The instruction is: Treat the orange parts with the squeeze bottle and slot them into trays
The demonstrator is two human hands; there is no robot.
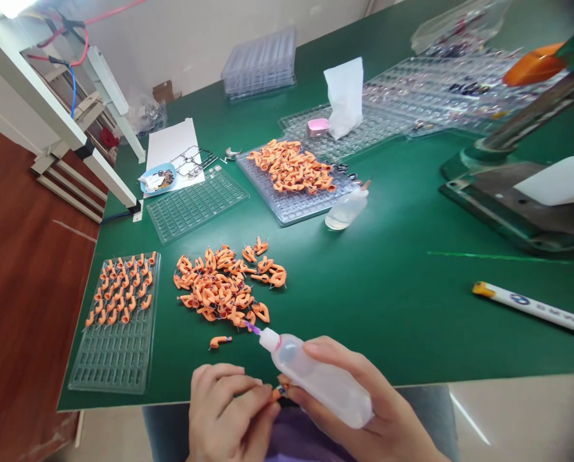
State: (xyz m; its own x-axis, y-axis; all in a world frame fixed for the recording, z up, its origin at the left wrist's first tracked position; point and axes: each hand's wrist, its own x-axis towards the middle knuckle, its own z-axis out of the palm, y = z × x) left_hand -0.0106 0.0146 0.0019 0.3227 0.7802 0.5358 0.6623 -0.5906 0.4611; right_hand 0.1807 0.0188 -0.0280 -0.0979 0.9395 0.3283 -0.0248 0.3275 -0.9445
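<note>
My right hand (pixel 363 398) is wrapped round a translucent squeeze bottle (pixel 325 382), its purple tip pointing up and left. Between the fingertips of both hands is a small orange piece (pixel 278 393), pinched by my left hand (pixel 233 407) and partly hidden by the fingers. Just past the hands lies a loose pile of orange curved pieces (pixel 219 282), with a single orange piece (pixel 219 342) in front of it. On the left, a clear slotted tray (pixel 113 359) holds rows of similar orange pieces in its far half.
Farther back, a stack of trays (pixel 287 212) bears another orange heap, beside a second bottle (pixel 347 208). A green tray (pixel 197 202) and a blue dish (pixel 159 179) lie back left. At right are a white marker (pixel 531 308) and a metal press base (pixel 531 205).
</note>
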